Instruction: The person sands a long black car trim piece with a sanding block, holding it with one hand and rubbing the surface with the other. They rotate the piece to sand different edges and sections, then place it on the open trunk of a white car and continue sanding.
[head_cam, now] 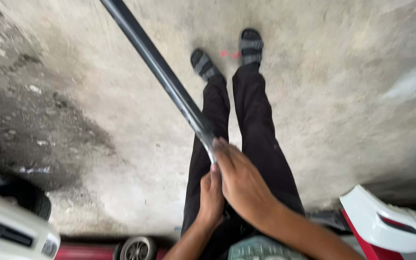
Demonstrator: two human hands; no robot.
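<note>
Both hands closed round near end of long dark bar — right hand over top, left hand beneath for support — bar slanting up-left above concrete floor, past sandalled feet.

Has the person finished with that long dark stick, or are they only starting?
Nothing looks finished. The long dark bar is in hand now: the right hand wraps its near end and the left hand touches it just beneath, while the far end slants up out of view. The person stands in sandals on bare concrete floor. What is left cannot be told from this view.
</note>
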